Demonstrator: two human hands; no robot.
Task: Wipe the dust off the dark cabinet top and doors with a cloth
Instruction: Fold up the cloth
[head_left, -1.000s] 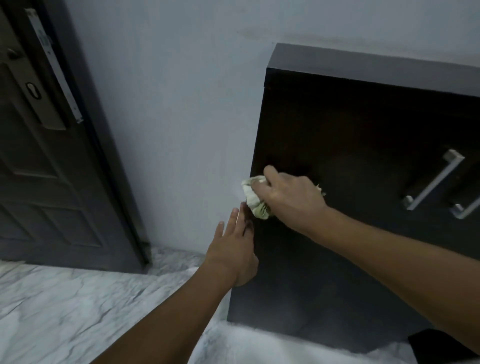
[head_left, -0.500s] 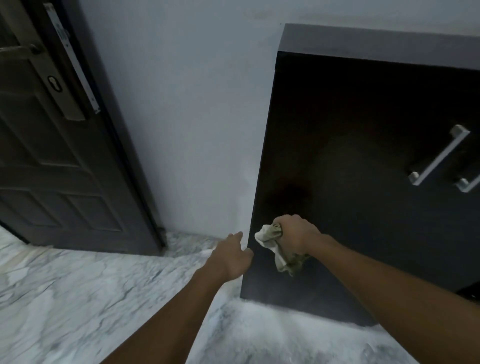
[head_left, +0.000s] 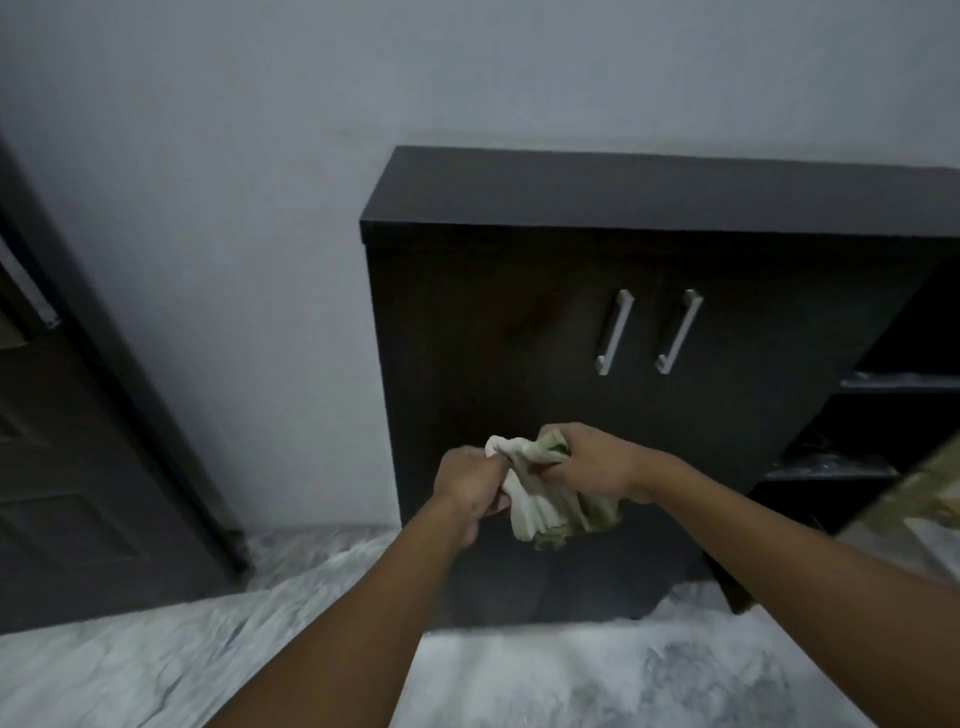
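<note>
Left hand and right hand both grip the crumpled pale-green cloth, apparently refolding; next, wiping the dark wooden cabinet doors.

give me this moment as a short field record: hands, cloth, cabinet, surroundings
left hand: gripping the cloth's pale end
right hand: gripping the cloth's greenish end
cloth: bunched between both hands, in front of the cabinet doors
cabinet: dark, doors closed, two metal handles side by side
right side: open shelves
floor: marble
</note>
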